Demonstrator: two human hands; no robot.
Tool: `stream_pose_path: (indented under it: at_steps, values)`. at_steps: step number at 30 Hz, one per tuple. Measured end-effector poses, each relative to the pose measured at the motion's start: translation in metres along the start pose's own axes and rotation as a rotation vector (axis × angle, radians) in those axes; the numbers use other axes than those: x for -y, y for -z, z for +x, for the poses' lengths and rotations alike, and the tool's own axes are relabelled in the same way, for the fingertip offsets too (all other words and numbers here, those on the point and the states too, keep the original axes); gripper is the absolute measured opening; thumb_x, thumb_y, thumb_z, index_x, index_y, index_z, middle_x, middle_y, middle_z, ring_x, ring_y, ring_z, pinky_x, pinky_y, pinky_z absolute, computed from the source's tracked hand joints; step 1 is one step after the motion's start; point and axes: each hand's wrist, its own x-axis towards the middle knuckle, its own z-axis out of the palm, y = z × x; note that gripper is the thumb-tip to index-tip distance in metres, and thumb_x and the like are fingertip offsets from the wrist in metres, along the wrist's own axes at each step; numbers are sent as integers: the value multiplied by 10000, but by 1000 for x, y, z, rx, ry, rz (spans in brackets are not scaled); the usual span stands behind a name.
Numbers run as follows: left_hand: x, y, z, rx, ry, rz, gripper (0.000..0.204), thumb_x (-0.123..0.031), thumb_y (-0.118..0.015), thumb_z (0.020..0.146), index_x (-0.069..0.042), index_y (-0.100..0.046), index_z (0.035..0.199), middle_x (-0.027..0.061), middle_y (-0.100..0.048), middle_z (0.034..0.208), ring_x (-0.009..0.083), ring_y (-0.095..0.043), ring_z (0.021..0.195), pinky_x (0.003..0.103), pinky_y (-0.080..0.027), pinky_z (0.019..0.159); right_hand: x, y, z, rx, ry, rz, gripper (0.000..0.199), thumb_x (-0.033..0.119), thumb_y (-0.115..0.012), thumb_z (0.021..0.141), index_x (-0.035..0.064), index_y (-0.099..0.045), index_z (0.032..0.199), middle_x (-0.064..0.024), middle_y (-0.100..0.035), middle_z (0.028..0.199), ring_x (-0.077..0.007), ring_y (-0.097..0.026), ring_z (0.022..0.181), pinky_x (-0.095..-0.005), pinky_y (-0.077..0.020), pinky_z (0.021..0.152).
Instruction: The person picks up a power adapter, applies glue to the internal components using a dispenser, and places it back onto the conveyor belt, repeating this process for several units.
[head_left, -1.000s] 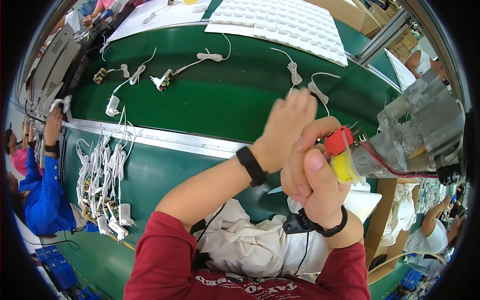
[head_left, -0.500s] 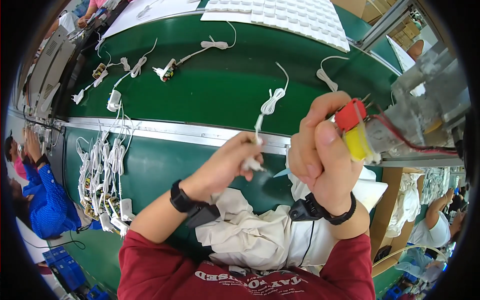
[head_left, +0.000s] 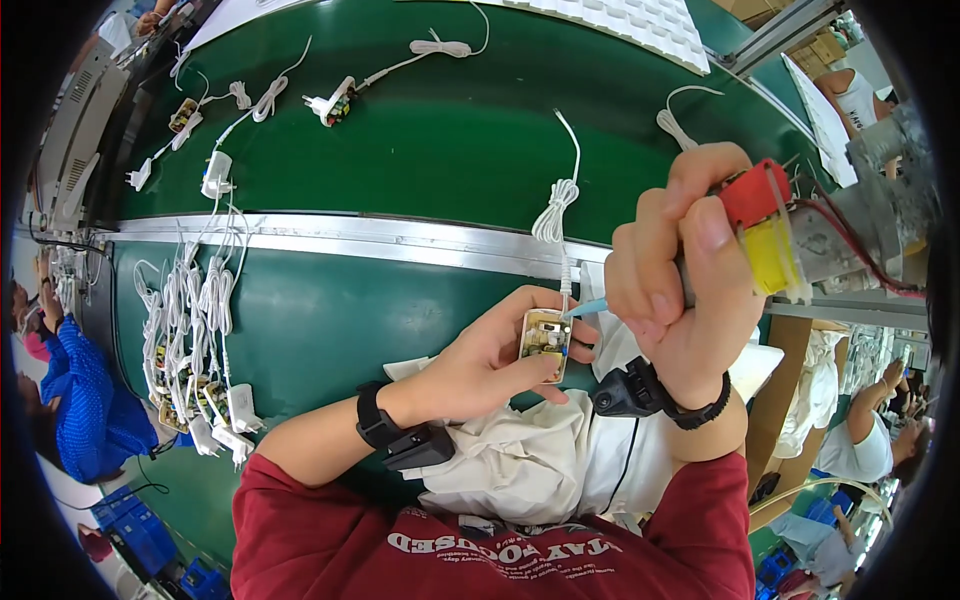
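Note:
My left hand [head_left: 500, 350] is closed around an open white adapter housing [head_left: 527, 348], its circuit board [head_left: 545, 335] facing up. A white cable [head_left: 556, 215], coiled in its middle, runs from the housing's far end across the metal rail. My right hand [head_left: 680, 240] grips a glue dispenser with a thin blue nozzle [head_left: 588, 308], a red switch part [head_left: 756, 193] and yellow tape [head_left: 768, 258]. The nozzle tip is at the housing's upper right corner; whether it touches cannot be told. Red and black wires run along the dispenser's grey body.
Several corded adapters [head_left: 200, 300] lie bundled on the left of the near bench; others lie on the green belt [head_left: 420, 150] beyond the metal rail [head_left: 380, 240]. A white tray [head_left: 640, 25] stands at the back. A cardboard box [head_left: 775, 400] is at right. Co-workers sit on both sides.
My left hand has turned the adapter so its open side with the circuit board faces up under the nozzle. My right hand has shifted slightly right with the dispenser.

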Motion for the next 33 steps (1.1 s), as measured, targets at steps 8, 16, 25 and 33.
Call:
stream_pose_path:
  at_steps: [8, 16, 25, 33]
  values:
    - [2, 0, -1, 7, -38, -23, 435, 14, -467, 883, -50, -302, 1281, 127, -481, 1235, 192, -510, 1126, 327, -541, 804, 1, -2, 0, 39, -25, -121, 210, 271, -440, 936, 108, -346, 842, 17, -325, 470, -67, -266, 349, -219, -222, 339]
    - [2, 0, -2, 8, -30, -44, 441, 15, -463, 882, -59, -301, 1285, 126, -485, 1233, 194, -515, 1121, 328, -540, 802, 0, 5, 0, 115, -2, -79, 193, 259, -425, 940, 111, -349, 842, 18, -325, 471, -68, -268, 350, -218, -224, 339]
    - [-3, 4, -2, -93, -2, -6, 408, 13, -444, 889, -68, -341, 1276, 118, -499, 1222, 194, -525, 1112, 354, -542, 813, 7, 2, -1, 142, -36, -151, 187, 270, -417, 945, 88, -380, 937, 25, -321, 475, -63, -273, 358, -215, -232, 344]
    - [-7, 10, -1, -117, -20, -189, 346, -60, -421, 921, -74, -372, 1263, 123, -526, 1189, 225, -535, 1121, 382, -542, 822, 6, 4, -9, 255, -18, -219, 227, 306, -436, 946, 91, -364, 948, 21, -339, 479, -67, -284, 357, -215, -247, 353]
